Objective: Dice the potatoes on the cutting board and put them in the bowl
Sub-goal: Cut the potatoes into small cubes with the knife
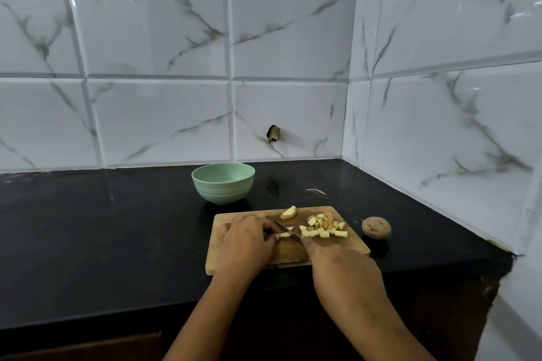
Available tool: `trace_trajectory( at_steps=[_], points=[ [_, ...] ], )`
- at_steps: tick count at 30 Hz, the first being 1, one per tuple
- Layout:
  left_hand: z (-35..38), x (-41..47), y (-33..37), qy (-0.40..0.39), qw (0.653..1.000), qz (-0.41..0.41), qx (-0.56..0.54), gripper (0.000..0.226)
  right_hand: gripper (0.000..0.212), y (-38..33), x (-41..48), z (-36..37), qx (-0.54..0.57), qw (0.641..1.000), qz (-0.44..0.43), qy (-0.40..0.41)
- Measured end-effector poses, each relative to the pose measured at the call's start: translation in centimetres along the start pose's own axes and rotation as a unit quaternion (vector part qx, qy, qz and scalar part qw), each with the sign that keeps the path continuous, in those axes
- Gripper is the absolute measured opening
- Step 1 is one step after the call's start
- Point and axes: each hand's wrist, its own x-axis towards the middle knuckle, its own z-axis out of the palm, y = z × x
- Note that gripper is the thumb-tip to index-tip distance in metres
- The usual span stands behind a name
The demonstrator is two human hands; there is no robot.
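Note:
A wooden cutting board (346, 246) lies on the black counter. My left hand (249, 239) pinches a small potato strip (285, 234) against the board. My right hand (337, 267) grips a knife (289, 231) whose blade lies across that strip. A pile of diced potato (324, 226) sits on the board's right part. A larger potato wedge (289, 212) rests near the far edge. Behind the board stands a pale green bowl (223, 183); its visible inside shows nothing. A whole unpeeled potato (376, 227) lies on the counter just right of the board.
The black counter (117, 228) runs left from the board and ends at a front edge near me. White marble-look tiled walls (293, 67) close the back and the right side, forming a corner. A small dark hole (273, 133) marks the back wall.

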Motion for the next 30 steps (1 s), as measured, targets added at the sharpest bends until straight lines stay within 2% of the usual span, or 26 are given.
trace_trajectory(
  at_steps=[3, 7, 10, 20, 24, 27, 30],
  points=[
    [0.0, -0.2, 0.0, 0.012, 1.000, 0.002, 0.002, 0.016, 0.070, 0.0, -0.2, 0.2, 0.017, 1.000, 0.004, 0.010],
    [0.0, -0.2, 0.0, 0.015, 1.000, 0.006, 0.001, 0.017, 0.052, 0.8, -1.8, 0.1, 0.086, 0.994, 0.013, 0.072],
    [0.1, -0.2, 0.0, 0.016, 1.000, 0.006, 0.003, 0.017, 0.048, 0.3, -2.6, -0.4, 0.113, 0.992, 0.011, 0.050],
    [0.1, -0.2, 0.0, 0.020, 1.000, -0.002, 0.002, 0.016, 0.060, -1.4, -0.2, -0.4, -0.002, 1.000, 0.009, -0.009],
    [0.0, -0.4, 0.1, 0.034, 0.999, -0.004, 0.003, 0.016, 0.060, -1.7, 0.2, 0.1, -0.012, 1.000, -0.009, 0.012],
    [0.2, -0.3, -0.1, 0.046, 0.999, -0.004, 0.007, 0.016, 0.063, -0.6, -0.2, 0.9, 0.020, 0.999, 0.004, 0.041],
    [0.4, -0.3, -0.1, 0.055, 0.998, 0.012, 0.026, 0.015, 0.046, 1.1, -0.4, 0.9, 0.113, 0.990, 0.020, 0.077]
  ],
)
